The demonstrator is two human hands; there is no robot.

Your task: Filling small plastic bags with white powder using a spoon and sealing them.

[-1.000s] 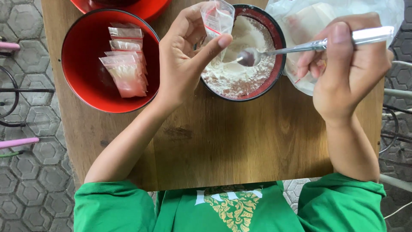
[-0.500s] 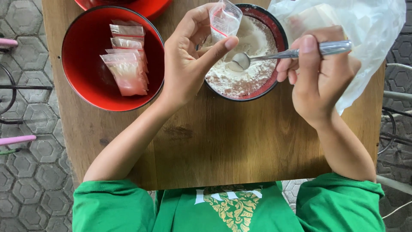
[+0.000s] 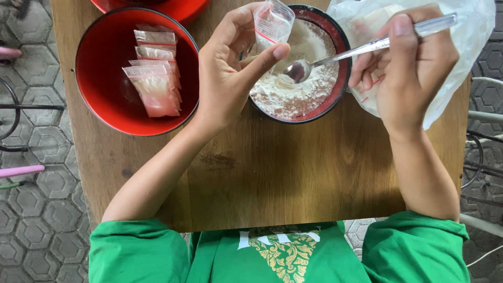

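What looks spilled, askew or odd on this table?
Nothing stands out. The powder stays inside the bowl, the filled packets lie in the red bowl, and the wooden table shows no spill.

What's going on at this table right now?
A person in a green shirt sits at a wooden table. The left hand holds a small clear zip bag open above a dark bowl of white powder. The right hand holds a metal spoon with its tip in the powder. A red bowl at the left holds several filled small bags.
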